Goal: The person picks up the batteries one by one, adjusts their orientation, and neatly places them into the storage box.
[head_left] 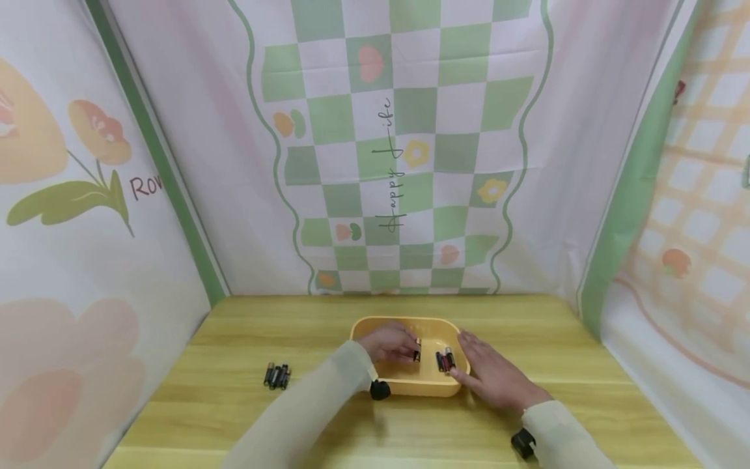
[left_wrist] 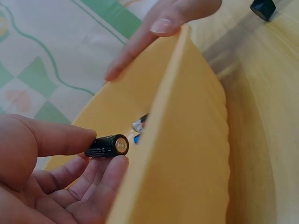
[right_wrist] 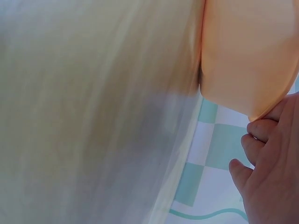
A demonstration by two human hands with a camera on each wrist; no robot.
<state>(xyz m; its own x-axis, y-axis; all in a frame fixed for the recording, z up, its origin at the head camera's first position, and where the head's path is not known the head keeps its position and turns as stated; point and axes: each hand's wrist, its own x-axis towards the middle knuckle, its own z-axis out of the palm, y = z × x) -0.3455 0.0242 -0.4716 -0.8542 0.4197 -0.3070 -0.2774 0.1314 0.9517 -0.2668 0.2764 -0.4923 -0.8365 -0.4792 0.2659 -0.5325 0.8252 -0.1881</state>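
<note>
In the head view a yellow tray (head_left: 430, 389) stands on the table, with several small batteries (head_left: 445, 361) lying in its right half. My left hand (head_left: 391, 343) reaches over the tray's left side and pinches a black battery (left_wrist: 106, 146) between thumb and fingers, above the tray floor. The battery's round metal end faces the left wrist camera. Against the tray's right side rests my right hand (head_left: 498, 374), its fingers along the rim and its thumb at the front corner. In the right wrist view its fingertips (right_wrist: 262, 129) touch the tray's outer edge.
Left of the tray, more batteries (head_left: 277, 376) lie side by side on the wooden table (head_left: 234, 417). Patterned cloth (head_left: 404, 130) hangs behind the table's far edge and along both sides. A black wrist device (head_left: 379, 389) sits close by the tray's front wall.
</note>
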